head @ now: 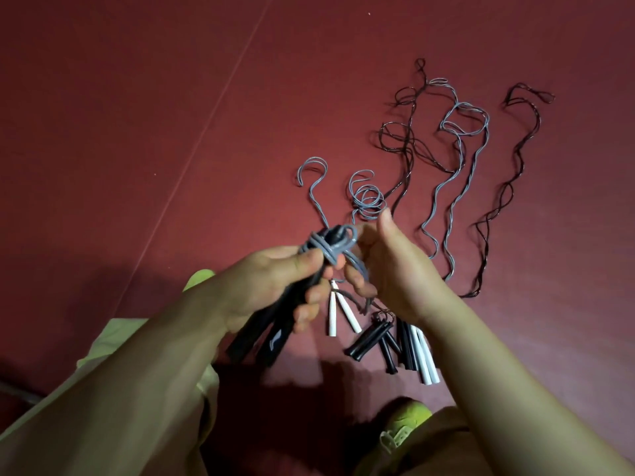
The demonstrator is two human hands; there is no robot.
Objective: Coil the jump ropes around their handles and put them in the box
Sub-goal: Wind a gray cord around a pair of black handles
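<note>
My left hand grips a pair of black handles held together, their lower ends pointing down toward me. A grey rope is looped a few turns around the top of these handles. My right hand pinches that grey rope beside the loops, and the rope's loose end curls on the floor beyond. Other jump ropes lie on the floor: white handles, black handles and a black-and-white bunch, with grey and dark ropes trailing away. No box is in view.
The floor is a dark red mat with a pale seam running diagonally across it. My knees in light trousers and yellow-green shoes fill the bottom of the view.
</note>
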